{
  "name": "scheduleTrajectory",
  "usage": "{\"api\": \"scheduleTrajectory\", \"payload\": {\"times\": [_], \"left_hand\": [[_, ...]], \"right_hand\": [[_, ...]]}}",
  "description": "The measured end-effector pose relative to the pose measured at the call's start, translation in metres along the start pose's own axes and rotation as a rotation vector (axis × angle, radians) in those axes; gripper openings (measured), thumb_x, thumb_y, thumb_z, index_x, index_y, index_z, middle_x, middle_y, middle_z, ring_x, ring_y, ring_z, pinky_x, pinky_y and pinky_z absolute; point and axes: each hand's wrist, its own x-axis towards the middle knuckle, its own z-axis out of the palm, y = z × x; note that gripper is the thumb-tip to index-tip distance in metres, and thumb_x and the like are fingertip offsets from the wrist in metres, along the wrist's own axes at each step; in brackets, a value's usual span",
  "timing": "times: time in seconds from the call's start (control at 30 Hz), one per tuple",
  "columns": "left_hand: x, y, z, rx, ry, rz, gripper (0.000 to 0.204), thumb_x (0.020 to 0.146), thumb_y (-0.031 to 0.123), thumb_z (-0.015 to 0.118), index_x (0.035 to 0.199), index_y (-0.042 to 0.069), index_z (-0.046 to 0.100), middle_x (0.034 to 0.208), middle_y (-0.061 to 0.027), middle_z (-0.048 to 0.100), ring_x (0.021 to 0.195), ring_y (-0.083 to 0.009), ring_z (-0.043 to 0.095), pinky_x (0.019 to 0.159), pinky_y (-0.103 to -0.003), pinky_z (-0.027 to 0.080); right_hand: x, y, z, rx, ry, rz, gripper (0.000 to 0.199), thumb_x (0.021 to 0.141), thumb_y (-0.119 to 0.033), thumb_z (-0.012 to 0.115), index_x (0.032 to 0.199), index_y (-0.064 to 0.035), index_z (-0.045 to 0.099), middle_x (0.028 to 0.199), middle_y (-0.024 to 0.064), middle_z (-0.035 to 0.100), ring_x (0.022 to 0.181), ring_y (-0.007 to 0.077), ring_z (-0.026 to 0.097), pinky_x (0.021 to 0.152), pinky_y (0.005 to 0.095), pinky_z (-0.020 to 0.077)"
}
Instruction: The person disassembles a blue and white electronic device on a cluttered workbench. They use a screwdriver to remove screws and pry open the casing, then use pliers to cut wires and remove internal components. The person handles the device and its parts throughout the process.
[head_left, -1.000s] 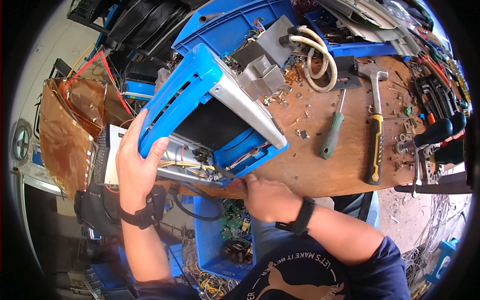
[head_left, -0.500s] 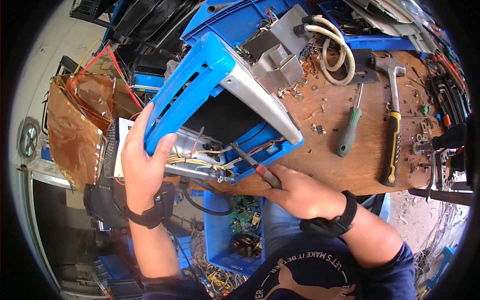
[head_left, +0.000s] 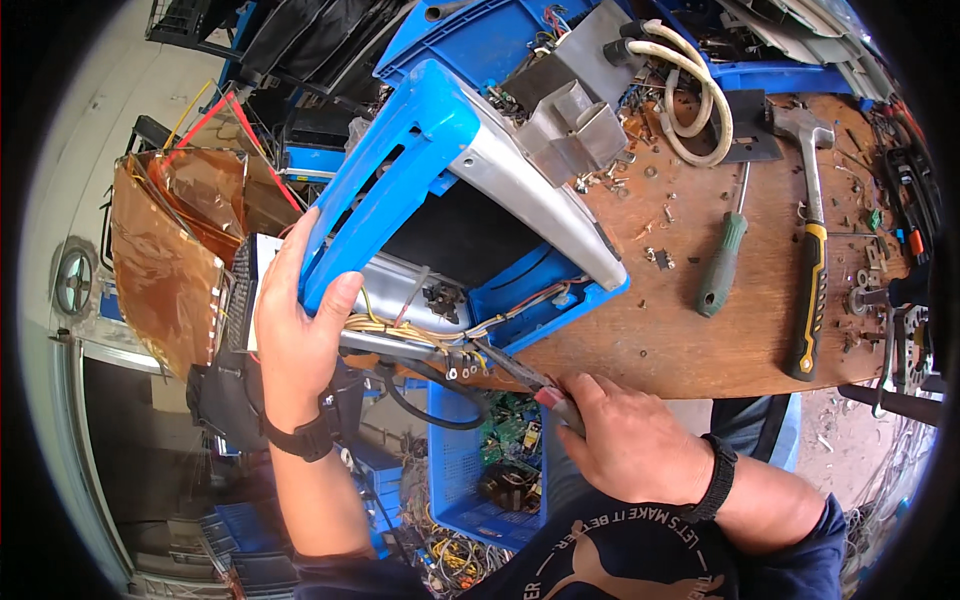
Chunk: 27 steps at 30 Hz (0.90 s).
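**Both hands full: tool at the wires, blue case tilted**

Your right hand [head_left: 640, 440] is wrapped around the handle of a red-and-grey tool [head_left: 522, 374], its dark head reaching out beyond your fingers. The tool's long axis slants away from you and to the left, tip at the case's near edge beside the wires [head_left: 395, 327]. You can't tell whether the tip touches them, and your palm hides most of the handle.

Your left hand [head_left: 300, 340] pinches the left edge of the blue case [head_left: 400, 215] between thumb and fingers; some fingertips are out of sight. The case lies to the right of that grip, tilted, its blue side slanting away and rightward, its silver bar running down to the right.

Beyond the case on the table [head_left: 610, 340] are a green-handled screwdriver [head_left: 722, 265], a hammer [head_left: 812, 260] and, farther off, a pale hose [head_left: 715, 105].
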Motion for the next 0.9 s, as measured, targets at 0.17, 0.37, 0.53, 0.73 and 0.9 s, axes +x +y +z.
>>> {"api": "scheduleTrajectory", "payload": {"times": [0.17,0.37,0.53,0.73,0.9], "left_hand": [[0.000,-0.002,-0.004,-0.120,-0.054,-0.013,0.068,0.093,0.047,0.055,0.138,-0.003,0.046,0.130,-0.0215,0.054,0.120,-0.0293,0.052,0.102,-0.039,0.039],[0.002,0.002,-0.008,-0.109,-0.089,-0.044,0.072,0.096,0.055,0.041,0.138,-0.003,0.046,0.135,-0.0221,0.050,0.127,-0.0299,0.047,0.107,-0.039,0.032],[0.002,0.003,-0.008,-0.048,-0.083,-0.049,0.070,0.097,0.053,0.040,0.139,-0.003,0.045,0.138,-0.0224,0.048,0.132,-0.0317,0.042,0.110,-0.040,0.029],[0.001,0.001,-0.008,-0.021,-0.056,-0.018,0.070,0.097,0.051,0.039,0.139,-0.004,0.044,0.142,-0.0219,0.045,0.135,-0.0327,0.038,0.113,-0.041,0.025],[0.000,0.000,-0.009,-0.065,-0.040,-0.035,0.066,0.098,0.048,0.040,0.139,-0.003,0.044,0.142,-0.0216,0.044,0.135,-0.0322,0.038,0.112,-0.041,0.025]], "right_hand": [[0.001,0.004,-0.004,0.070,-0.193,0.085,0.028,0.093,-0.023,0.055,0.110,-0.0003,0.054,0.096,0.0217,0.064,0.089,0.0393,0.064,0.075,0.0501,0.0514],[0.005,0.010,-0.007,0.156,-0.303,0.116,0.039,0.089,-0.021,0.058,0.117,0.0027,0.047,0.103,0.0285,0.060,0.097,0.0457,0.059,0.084,0.0507,0.0476],[0.003,0.015,-0.009,0.129,-0.384,0.109,0.038,0.089,-0.020,0.057,0.117,0.0030,0.047,0.105,0.0279,0.060,0.101,0.0445,0.058,0.086,0.0508,0.0468],[0.000,0.021,-0.008,0.220,-0.410,0.094,0.040,0.088,-0.019,0.056,0.121,0.0029,0.047,0.108,0.0287,0.060,0.101,0.0442,0.058,0.088,0.0494,0.0466],[-0.002,0.015,-0.013,0.228,-0.428,0.117,0.042,0.088,-0.019,0.057,0.123,0.0024,0.048,0.109,0.0293,0.060,0.103,0.0448,0.058,0.088,0.0489,0.0466]]}}
